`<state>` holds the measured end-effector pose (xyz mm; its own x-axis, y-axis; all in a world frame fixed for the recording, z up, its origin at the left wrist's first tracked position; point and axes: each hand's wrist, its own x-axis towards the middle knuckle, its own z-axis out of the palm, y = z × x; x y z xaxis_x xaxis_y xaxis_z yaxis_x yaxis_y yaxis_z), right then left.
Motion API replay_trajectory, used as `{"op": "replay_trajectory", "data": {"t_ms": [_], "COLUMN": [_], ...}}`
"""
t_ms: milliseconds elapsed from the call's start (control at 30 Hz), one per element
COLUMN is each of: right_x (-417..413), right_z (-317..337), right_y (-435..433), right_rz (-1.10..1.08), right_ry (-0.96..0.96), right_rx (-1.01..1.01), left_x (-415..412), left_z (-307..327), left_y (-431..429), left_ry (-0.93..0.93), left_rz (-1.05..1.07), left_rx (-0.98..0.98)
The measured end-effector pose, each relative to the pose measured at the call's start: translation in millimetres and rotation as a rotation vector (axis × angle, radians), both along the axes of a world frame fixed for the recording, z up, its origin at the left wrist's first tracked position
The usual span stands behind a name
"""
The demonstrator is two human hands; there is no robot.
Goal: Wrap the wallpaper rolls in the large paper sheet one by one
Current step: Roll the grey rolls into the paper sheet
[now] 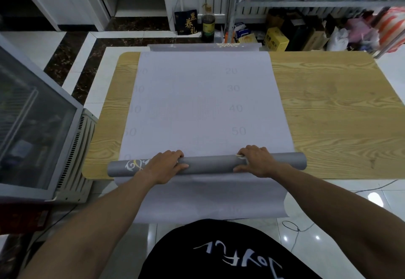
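Lower centre of frame: long grey wallpaper roll with a white-and-gold scroll ornament (207, 165) lies crosswise on the large pale lilac-grey paper sheet (203, 103), close to the near edge of the light oak-grain wooden table (328, 114).
- Left hand (163, 166): fingers curled over the roll's top, thumb on the near side. It grips the roll.
- Right hand (257, 161): same wrap, clamped on the roll right of centre.
- Both roll ends stick out past the sheet's side edges, over bare wood.

Containers:
- Upper right: metal rack shelf (306, 1) holds a row of cans and bottles; labels too blurred to read.
- Left edge: glass-topped chest cooler (32, 125); contents indistinct through the glass.
- Floor beyond the table: yellow cardboard carton (276, 39); cannot tell what it holds. Dark plastic bottle (207, 25) stands beside a black gift bag with gold characters (186, 23).

Edges and room:
- Sheet runs the table's full depth; its near end hangs over the near edge toward the person.
- Faint numerals 20 to 50 are printed on it.
- Second grey patterned roll (205, 47) lies along the far edge, just past the sheet's far end.
- Wide bare wood lies right of the sheet, a narrow strip left.
- Sheet surface between the two rolls is flat and unoccupied.
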<state>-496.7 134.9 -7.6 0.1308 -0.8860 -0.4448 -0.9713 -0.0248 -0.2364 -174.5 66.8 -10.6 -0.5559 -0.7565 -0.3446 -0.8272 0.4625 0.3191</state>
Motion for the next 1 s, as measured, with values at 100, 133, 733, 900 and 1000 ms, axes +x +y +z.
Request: {"op": "replay_trajectory", "data": {"t_ms": [100,133,733,900,1000], "right_x": [-2,-2,-1,-1,-2], "right_z": [1,1,15,13,11], "right_y": [0,0,-3,0,0], "right_rz": [-0.054,-0.048,-0.006,0.027,0.062], "right_ry": [-0.051,-0.037,0.007,0.007,0.042], "right_rx": [0.0,0.001,0.025,0.036,0.001], "left_x": [2,2,4,6,6], "left_z": [1,0,-5,-11,-10], "left_y": [3,3,-2,0,-2], "left_ry": [0.077,0.07,0.073,0.088,0.075], "left_rz": [0.029,-0.002,-0.015,-0.04,-0.065], "left_rx": [0.011,0.0,-0.045,-0.092,-0.114]}}
